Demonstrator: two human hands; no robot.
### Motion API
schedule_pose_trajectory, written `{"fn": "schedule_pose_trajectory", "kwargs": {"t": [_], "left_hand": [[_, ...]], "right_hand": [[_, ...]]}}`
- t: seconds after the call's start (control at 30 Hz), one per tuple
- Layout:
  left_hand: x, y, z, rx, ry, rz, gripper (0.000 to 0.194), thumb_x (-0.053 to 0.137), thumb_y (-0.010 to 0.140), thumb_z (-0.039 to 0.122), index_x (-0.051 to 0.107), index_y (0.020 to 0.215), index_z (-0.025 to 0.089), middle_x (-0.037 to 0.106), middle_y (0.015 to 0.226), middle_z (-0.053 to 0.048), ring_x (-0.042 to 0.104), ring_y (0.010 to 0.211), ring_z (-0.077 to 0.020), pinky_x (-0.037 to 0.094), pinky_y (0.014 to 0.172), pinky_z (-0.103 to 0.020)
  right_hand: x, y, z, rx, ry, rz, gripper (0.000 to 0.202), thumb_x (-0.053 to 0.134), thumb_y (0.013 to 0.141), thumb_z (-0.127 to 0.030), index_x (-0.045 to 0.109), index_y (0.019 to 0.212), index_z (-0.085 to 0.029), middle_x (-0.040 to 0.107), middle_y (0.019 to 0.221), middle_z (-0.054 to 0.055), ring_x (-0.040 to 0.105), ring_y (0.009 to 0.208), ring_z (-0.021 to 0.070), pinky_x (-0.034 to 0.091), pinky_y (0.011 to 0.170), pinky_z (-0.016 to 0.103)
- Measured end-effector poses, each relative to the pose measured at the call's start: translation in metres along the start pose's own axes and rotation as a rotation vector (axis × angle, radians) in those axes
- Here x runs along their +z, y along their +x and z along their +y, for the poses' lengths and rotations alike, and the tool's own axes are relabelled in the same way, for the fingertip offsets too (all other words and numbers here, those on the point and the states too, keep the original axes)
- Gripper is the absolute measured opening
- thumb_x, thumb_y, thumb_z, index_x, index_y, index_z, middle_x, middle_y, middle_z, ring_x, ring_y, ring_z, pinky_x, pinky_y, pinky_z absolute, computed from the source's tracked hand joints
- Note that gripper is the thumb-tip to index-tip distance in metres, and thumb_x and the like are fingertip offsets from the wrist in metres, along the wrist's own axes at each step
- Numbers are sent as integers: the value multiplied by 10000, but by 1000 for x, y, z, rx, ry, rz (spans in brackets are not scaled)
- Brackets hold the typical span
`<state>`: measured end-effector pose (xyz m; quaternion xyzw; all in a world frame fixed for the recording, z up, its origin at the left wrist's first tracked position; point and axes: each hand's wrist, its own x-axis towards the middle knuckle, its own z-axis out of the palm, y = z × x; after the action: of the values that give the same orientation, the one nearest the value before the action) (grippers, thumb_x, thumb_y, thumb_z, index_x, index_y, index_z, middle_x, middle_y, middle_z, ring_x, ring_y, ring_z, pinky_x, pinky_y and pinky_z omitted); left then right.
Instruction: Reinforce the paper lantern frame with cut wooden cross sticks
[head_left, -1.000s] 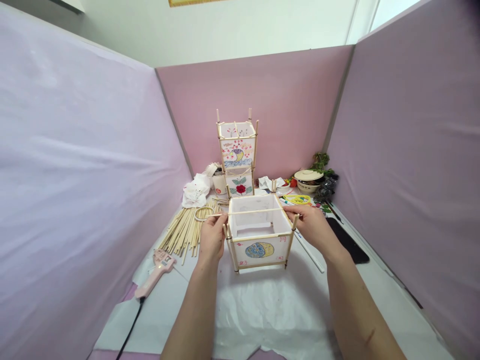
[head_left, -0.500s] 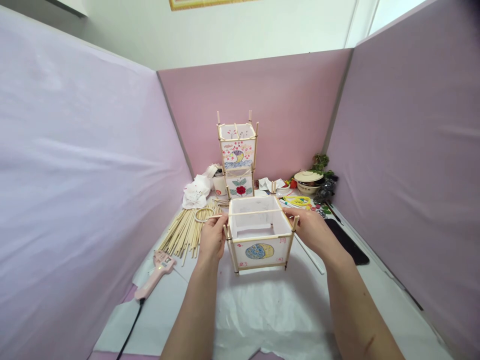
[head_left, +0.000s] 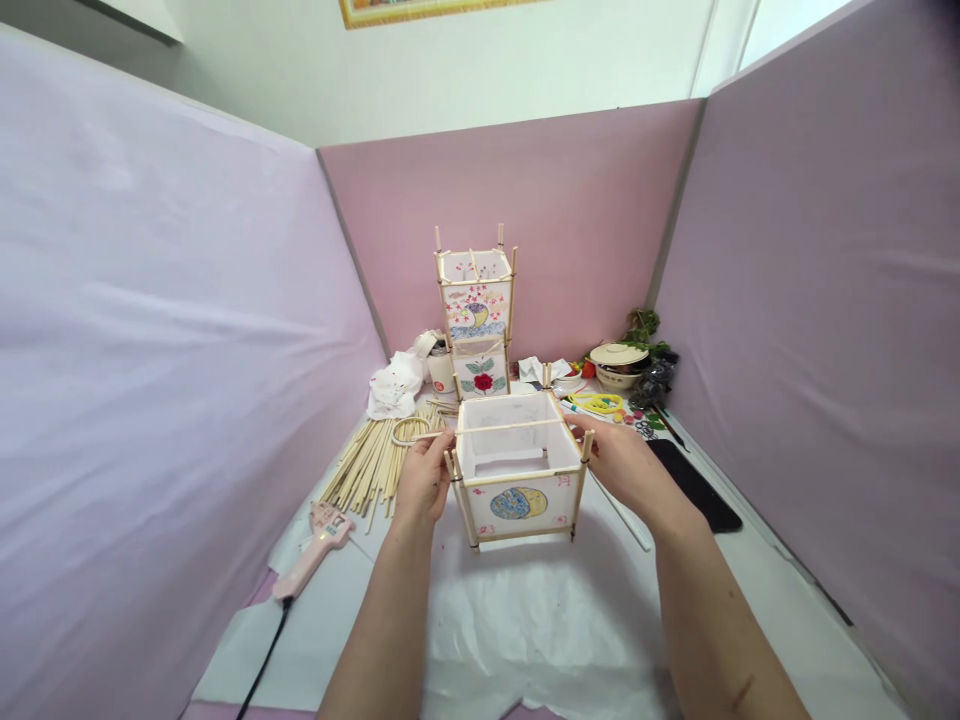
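A square lantern frame (head_left: 519, 502) of pale sticks and white panels, with a blue and yellow round drawing on its front, stands open-topped between my hands. Across its top lies a thin stick (head_left: 510, 428). My left hand (head_left: 426, 475) pinches the stick's left end beside the frame's left edge. At the right edge, my right hand (head_left: 619, 455) has its fingers closed around the stick's other end, partly hidden by the frame. Behind stands a taller decorated lantern (head_left: 477, 312) with a red flower panel low down.
Loose sticks (head_left: 365, 462) and a ring (head_left: 409, 430) lie at the left, near a pink corded tool (head_left: 315, 555). At the right are a black phone (head_left: 694, 485), a white rod (head_left: 621, 512), yellow cord (head_left: 598, 402) and a lidded bowl (head_left: 619, 367). Fabric walls enclose the sides.
The view has shifted very slightly. Both hands keep their hold on the stick across the frame, with hardly any movement.
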<state>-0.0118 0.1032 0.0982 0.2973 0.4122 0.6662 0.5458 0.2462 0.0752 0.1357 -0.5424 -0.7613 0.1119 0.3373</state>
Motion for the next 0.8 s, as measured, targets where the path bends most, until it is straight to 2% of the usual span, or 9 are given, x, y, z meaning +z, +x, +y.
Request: {"fn": "schedule_pose_trajectory", "kwargs": {"t": [0.17, 0.3, 0.4, 0.5, 0.6, 0.7, 0.77, 0.8], "left_hand": [[0, -6, 7, -43, 62, -52, 290, 773, 650, 360, 618, 776, 150, 654, 737, -15, 611, 657, -120, 474, 648, -236], [-13, -19, 19, -159, 234, -143, 326, 710, 711, 454, 619, 836, 167, 661, 826, -46, 616, 692, -143, 477, 635, -256], [-29, -31, 32, -154, 476, -64, 379, 658, 735, 539, 615, 847, 180, 661, 852, -66, 618, 713, -166, 465, 609, -259], [-36, -43, 48, -1, 798, -19, 359, 628, 755, 544, 620, 777, 187, 656, 783, -67, 600, 679, -182, 411, 538, -247], [-32, -48, 66, 268, 1040, -15, 280, 615, 785, 480, 638, 750, 203, 651, 730, -51, 572, 646, -183, 384, 551, -261], [-19, -41, 80, 567, 1136, -52, 183, 620, 796, 396, 682, 840, 230, 685, 875, -48, 594, 802, -215, 416, 730, -289], [-10, -30, 87, 655, 1132, -149, 186, 631, 786, 352, 699, 921, 244, 685, 1017, -52, 582, 977, -248, 390, 874, -309], [-5, -24, 89, 644, 1118, -202, 215, 644, 771, 340, 703, 957, 248, 681, 1063, -53, 568, 1037, -261, 373, 919, -319]], "right_hand": [[0, -1, 0, -3, -7, 4, 390, 462, 858, -177, 619, 1194, -297, 719, 1032, 38, 650, 948, 226, 471, 778, 289], [0, -2, 0, -9, -7, 7, 388, 457, 862, -181, 620, 1190, -307, 723, 1019, 27, 655, 923, 216, 470, 767, 277], [-1, -2, 0, -14, -3, 13, 387, 467, 856, -179, 625, 1186, -306, 725, 1015, 24, 657, 908, 213, 469, 762, 273], [-2, -2, 0, -11, 1, 13, 382, 467, 860, -180, 629, 1185, -299, 724, 1022, 31, 658, 917, 219, 467, 762, 276], [-2, -2, 0, -5, 4, 6, 382, 457, 871, -187, 624, 1196, -298, 723, 1023, 33, 659, 918, 223, 466, 752, 276], [-3, -3, 0, -6, 6, 5, 391, 446, 879, -189, 613, 1215, -298, 722, 1024, 35, 661, 908, 223, 465, 729, 272], [-3, -4, 1, -6, 5, 1, 398, 442, 884, -193, 597, 1235, -297, 721, 1026, 38, 661, 908, 226, 463, 722, 275], [-3, -5, 1, -4, 2, 2, 399, 442, 886, -196, 588, 1245, -293, 718, 1033, 41, 660, 917, 230, 462, 728, 281]]}}
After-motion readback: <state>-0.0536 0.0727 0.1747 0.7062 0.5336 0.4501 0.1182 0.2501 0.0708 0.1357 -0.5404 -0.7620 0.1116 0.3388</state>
